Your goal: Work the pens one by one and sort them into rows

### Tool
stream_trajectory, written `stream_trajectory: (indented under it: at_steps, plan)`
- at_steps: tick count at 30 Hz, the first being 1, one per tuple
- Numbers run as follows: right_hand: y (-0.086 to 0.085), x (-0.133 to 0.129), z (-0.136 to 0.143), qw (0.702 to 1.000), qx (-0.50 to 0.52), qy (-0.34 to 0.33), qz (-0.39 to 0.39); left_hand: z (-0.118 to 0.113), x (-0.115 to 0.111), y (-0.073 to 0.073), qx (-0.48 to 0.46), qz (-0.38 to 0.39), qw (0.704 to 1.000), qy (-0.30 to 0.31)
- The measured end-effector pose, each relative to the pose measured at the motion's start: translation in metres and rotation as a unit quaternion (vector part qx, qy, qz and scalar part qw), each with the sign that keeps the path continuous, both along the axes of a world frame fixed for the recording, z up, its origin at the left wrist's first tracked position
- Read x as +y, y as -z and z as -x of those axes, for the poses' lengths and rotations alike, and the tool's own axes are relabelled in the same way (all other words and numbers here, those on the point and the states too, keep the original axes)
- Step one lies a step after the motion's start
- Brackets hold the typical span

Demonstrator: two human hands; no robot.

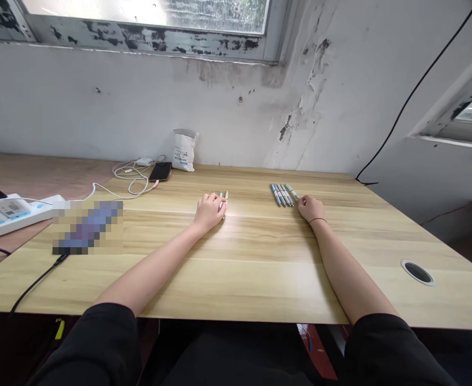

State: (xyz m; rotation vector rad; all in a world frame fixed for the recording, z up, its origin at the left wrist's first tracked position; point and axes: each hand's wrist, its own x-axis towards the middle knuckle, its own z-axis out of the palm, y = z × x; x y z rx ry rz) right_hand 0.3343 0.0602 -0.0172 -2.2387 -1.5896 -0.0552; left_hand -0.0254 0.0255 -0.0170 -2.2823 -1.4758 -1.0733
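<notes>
My left hand (211, 210) rests on the desk with its fingers curled over a small group of pens (226, 196). Their far ends stick out past the fingers, and the hand hides much of them. To the right, my right hand (311, 208) pinches the near end of a light green pen (291, 191), which lies slanted on the desk. Just left of that pen, several blue and pale pens (281, 195) lie side by side in a row, their near ends pointing towards me.
On the wooden desk (236, 268), a black phone (161, 171) and white cables (133, 179) lie at the back left, beside a white packet (185, 150). A blurred-out device (89, 228) and a power strip (19, 212) are further left. A round cable hole (418, 272) is at right.
</notes>
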Motion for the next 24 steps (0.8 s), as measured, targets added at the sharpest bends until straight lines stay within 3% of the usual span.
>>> stream_trajectory:
  at_steps: [8,12,17,24]
  plan:
    - [0.002,0.003,0.001,0.999,0.0,-0.047,-0.008,-0.002,-0.001,0.002,-0.002,0.015,1.0,0.007]
    - [-0.001,0.001,0.004,0.998,-0.013,-0.062,0.01,-0.003,-0.004,-0.002,0.007,0.059,0.998,-0.005]
    - [-0.003,-0.002,0.008,0.998,-0.016,-0.064,0.025,-0.006,-0.011,-0.009,0.041,0.12,0.992,-0.014]
    - [-0.002,-0.003,0.009,0.998,0.005,-0.066,0.001,-0.006,-0.012,-0.009,0.058,0.131,0.99,-0.002]
